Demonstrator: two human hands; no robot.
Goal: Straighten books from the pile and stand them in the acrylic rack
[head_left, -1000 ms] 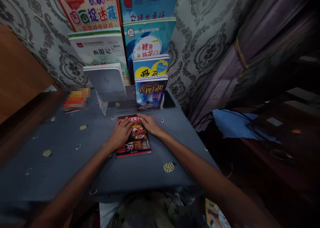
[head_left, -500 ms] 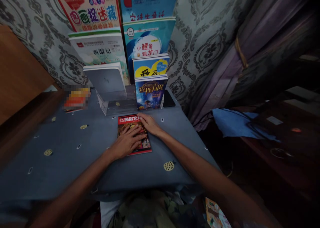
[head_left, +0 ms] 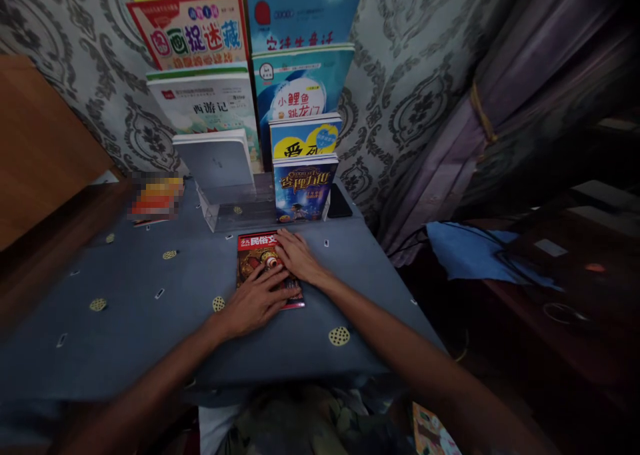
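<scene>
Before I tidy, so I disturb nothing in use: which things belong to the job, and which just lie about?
In use:
red book, under the left hand and right hand

Apparently lying about:
dark flat object
blue sheet
blurred orange item

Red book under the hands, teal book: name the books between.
Head view: the dark blue book, nearer the red book, then the yellow-and-blue book, nearer the teal book.

This looks like a room in a home. The wall (head_left: 415,75) from 10 to 1 o'clock bears ornate scrollwork, and a mauve curtain (head_left: 445,155) is tied back at 2 o'clock. A cloth (head_left: 135,335) with small yellow prints covers the surface (head_left: 200,275), and children's books (head_left: 265,95) stand in a clear rack (head_left: 211,216) towards 11 o'clock.
</scene>
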